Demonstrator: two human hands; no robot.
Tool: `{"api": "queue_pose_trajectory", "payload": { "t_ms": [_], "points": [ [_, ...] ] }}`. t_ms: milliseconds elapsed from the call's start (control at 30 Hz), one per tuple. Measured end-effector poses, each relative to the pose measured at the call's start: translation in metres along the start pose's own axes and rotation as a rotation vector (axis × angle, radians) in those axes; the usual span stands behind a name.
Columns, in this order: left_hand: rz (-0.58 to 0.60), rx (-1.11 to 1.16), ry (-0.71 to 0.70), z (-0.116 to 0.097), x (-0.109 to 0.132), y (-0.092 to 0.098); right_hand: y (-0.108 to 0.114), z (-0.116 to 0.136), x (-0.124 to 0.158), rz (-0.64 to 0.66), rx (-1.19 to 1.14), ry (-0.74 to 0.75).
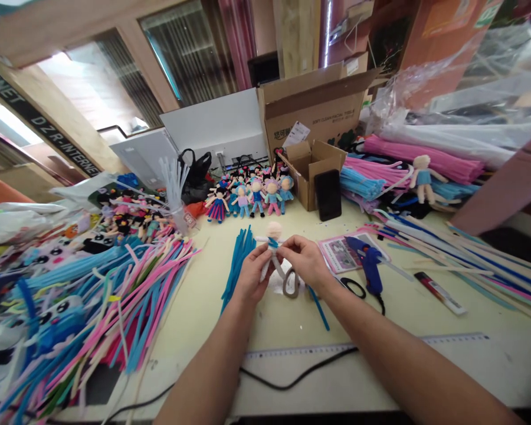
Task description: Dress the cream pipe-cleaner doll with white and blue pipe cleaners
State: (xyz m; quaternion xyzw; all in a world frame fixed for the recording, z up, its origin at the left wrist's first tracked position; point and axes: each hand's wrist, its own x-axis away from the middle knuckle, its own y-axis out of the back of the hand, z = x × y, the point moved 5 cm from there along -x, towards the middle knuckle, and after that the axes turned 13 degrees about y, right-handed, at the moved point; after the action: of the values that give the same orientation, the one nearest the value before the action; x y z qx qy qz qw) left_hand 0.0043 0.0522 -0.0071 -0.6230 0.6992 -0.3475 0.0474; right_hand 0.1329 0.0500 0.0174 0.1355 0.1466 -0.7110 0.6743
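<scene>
A small pipe-cleaner doll (274, 231) with a pale round head and white limbs is held upright over the middle of the table. A strip of blue pipe cleaner crosses its chest. My left hand (253, 274) pinches the doll's body from the left. The fingers of my right hand (304, 258) close on its other side, at the blue strip. Beneath my right hand lie scissors (291, 284) with grey-brown handles, their blades partly hidden. One short blue pipe cleaner (318, 308) rests by my right wrist, and a bundle of blue pipe cleaners (239, 260) lies left of the doll.
A blue glue gun (370, 265) with a cord lies to the right, near a glue tube (440, 293). Finished dolls (256, 195) stand at the back beside a small carton (307, 171) and a black phone (328, 195). Pipe-cleaner heaps (150, 295) cover the left; a ruler (301, 353) lies in front.
</scene>
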Motion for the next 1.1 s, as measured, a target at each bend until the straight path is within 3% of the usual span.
{"api": "queue_pose_trajectory", "payload": {
  "t_ms": [167,333,633,800,1100],
  "points": [
    [0.022,0.035,0.005,0.000,0.000,0.001,0.000,0.006,-0.002,0.026,0.077,0.017],
    [0.028,0.054,0.016,0.001,0.001,-0.001,0.003,0.000,0.001,0.006,0.038,0.069],
    [0.064,-0.030,0.016,0.003,0.000,-0.001,0.008,-0.002,0.004,-0.015,-0.039,0.031],
    [0.022,-0.049,0.008,0.002,0.001,-0.001,0.009,0.002,0.006,-0.022,-0.054,0.029],
    [0.040,-0.053,0.011,0.002,0.002,-0.004,0.008,-0.006,0.007,-0.081,-0.170,-0.111]
  ]
}}
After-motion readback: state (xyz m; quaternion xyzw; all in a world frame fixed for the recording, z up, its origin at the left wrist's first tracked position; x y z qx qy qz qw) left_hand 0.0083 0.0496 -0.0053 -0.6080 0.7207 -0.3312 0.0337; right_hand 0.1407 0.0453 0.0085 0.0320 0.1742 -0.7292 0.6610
